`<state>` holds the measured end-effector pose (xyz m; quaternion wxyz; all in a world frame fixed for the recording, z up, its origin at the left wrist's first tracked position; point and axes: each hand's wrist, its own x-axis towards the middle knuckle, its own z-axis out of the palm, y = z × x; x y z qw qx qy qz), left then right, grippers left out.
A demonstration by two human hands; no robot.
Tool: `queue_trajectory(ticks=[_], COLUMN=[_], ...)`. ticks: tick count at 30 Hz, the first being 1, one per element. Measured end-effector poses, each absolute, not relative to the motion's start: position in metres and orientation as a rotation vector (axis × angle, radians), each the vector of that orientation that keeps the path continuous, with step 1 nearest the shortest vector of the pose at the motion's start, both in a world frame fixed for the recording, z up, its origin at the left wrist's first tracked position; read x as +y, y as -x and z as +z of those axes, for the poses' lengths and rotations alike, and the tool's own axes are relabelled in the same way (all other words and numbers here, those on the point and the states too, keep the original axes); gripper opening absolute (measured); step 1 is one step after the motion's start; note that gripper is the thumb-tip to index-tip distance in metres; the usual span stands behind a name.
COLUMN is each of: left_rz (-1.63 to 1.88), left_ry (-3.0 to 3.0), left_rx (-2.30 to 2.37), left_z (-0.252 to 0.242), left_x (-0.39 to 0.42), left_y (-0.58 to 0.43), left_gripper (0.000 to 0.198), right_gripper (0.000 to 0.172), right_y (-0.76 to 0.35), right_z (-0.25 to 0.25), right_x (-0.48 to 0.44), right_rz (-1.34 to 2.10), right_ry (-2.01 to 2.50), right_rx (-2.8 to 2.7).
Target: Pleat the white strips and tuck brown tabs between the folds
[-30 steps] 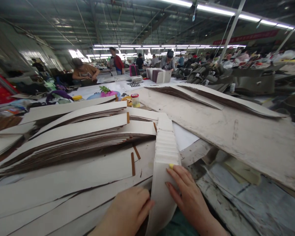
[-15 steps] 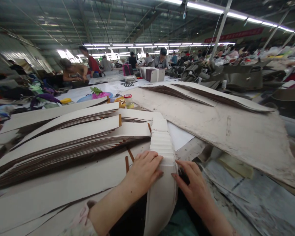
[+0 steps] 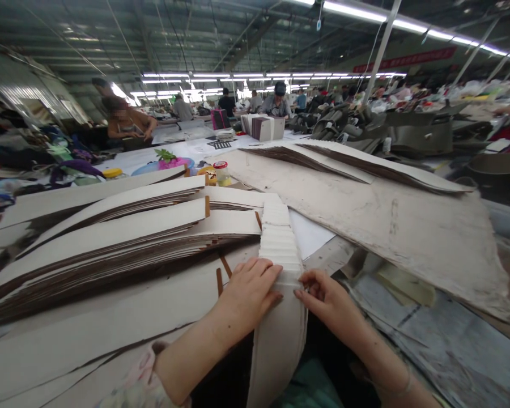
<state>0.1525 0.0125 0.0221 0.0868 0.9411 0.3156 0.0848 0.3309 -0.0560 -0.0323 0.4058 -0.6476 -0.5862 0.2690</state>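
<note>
A fanned stack of long white card strips (image 3: 280, 238) runs from the table middle toward me, and its near end bends down over the table edge. My left hand (image 3: 249, 292) lies on the strips' left side with fingers together, pressing the top strip. My right hand (image 3: 327, 300) is at the right edge, its fingers curled in a pinch on the strip's edge. Both hands meet at the same strip.
Large fanned piles of white-and-brown card strips (image 3: 110, 238) fill the left of the table. A big grey board (image 3: 386, 226) with more strips lies to the right. Jars and a plastic flower (image 3: 170, 158) stand behind. Other people work at far tables (image 3: 276, 105).
My left hand moved up from the near edge onto the strips beside my right. My right hand's fingers went from stretched flat to curled on the strip's edge.
</note>
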Motion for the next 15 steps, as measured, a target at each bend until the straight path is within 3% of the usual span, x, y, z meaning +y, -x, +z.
queue_trajectory(ticks=[3, 5, 9, 12, 15], left_rz=[0.252, 0.256, 0.273, 0.298, 0.322], left_ry=[-2.801, -2.792, -2.754, -2.737, -2.795], left_rx=[0.933, 0.931, 0.918, 0.914, 0.931], left_z=[0.022, 0.022, 0.020, 0.019, 0.022], left_x=[0.013, 0.013, 0.017, 0.019, 0.017], left_y=[-0.152, -0.151, -0.151, -0.150, -0.150], left_gripper=[0.036, 0.036, 0.037, 0.031, 0.014], right_gripper=[0.028, 0.025, 0.010, 0.018, 0.018], right_y=[-0.331, -0.329, -0.321, -0.315, -0.314], right_z=[-0.032, -0.030, -0.026, -0.030, -0.038], right_x=[-0.055, -0.057, -0.064, -0.068, -0.069], right_rz=[0.847, 0.887, 0.546, 0.292, 0.252], right_ry=[1.568, 1.542, 1.529, 1.416, 1.410], right_rx=[-1.428, -1.504, -1.740, -1.802, -1.759])
